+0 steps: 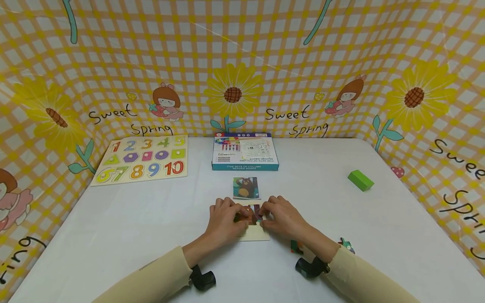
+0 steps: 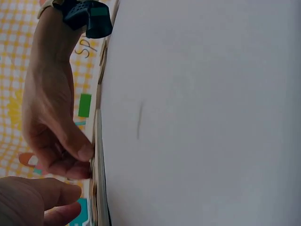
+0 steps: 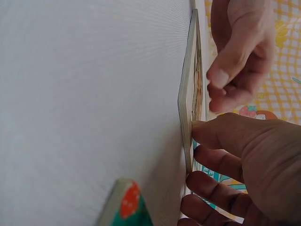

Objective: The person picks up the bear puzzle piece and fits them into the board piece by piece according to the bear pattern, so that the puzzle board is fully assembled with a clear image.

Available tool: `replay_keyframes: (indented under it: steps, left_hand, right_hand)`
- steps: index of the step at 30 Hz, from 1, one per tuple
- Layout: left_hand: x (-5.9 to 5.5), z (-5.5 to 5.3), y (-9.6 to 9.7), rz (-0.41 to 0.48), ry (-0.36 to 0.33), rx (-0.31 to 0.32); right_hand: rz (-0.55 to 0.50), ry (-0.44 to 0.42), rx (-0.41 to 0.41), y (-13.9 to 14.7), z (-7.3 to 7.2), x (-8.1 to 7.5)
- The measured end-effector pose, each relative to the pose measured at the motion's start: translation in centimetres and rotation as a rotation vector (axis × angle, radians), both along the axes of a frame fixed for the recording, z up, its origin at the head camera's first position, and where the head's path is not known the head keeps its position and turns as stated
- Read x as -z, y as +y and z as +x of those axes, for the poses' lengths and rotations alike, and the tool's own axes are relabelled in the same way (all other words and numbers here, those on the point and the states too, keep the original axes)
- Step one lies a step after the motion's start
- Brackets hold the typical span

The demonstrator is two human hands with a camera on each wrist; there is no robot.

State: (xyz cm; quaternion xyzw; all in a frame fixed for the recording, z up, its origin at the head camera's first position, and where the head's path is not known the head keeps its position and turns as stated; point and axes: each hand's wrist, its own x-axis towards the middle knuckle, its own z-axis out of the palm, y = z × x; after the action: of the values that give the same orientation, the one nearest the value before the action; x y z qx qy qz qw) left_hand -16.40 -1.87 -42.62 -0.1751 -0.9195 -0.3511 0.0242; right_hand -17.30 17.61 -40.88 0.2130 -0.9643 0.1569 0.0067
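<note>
A pale puzzle board (image 1: 254, 235) lies in front of me, with bear picture pieces (image 1: 248, 213) set on its upper part. Over its left side is my left hand (image 1: 226, 216), fingers loosely bent and thumb apart from them, close above the pieces. From the right my right hand (image 1: 283, 216) comes in, its thumb and index finger round a dark purple puzzle piece (image 1: 259, 209) at the board's right edge. The right wrist view shows the right thumb (image 3: 211, 132) touching the board's edge (image 3: 186, 94). A bear picture card (image 1: 245, 188) lies just beyond the board.
Loose puzzle pieces lie near my right forearm, one green and orange (image 1: 296, 247), another teal (image 1: 346, 245). Farther back stand a blue-and-white box (image 1: 245, 158) and a number board (image 1: 140, 172) on the left. A green block (image 1: 361, 180) sits at the right.
</note>
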Motion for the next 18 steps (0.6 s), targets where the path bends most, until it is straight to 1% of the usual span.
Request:
replay_keyframes:
  steps: [4,8,12,18]
  left_hand:
    - [-0.1,0.2,-1.6,-0.01,-0.034,-0.012]
    - [0.1,0.5,-3.2,-0.02,-0.057,-0.017]
    - [0.4,1.0,-4.3,-0.032,-0.057,-0.003]
    - [0.8,1.3,-4.9,-0.017,-0.038,0.027]
  right_hand:
    - [0.002,-0.01,0.01,-0.1,0.0,0.0]
    - [0.001,-0.011,0.012,-0.1,-0.1,0.0]
    - [-0.001,-0.022,0.024,-0.2,-0.1,0.0]
    - [0.001,-0.032,0.03,-0.2,0.0,-0.1]
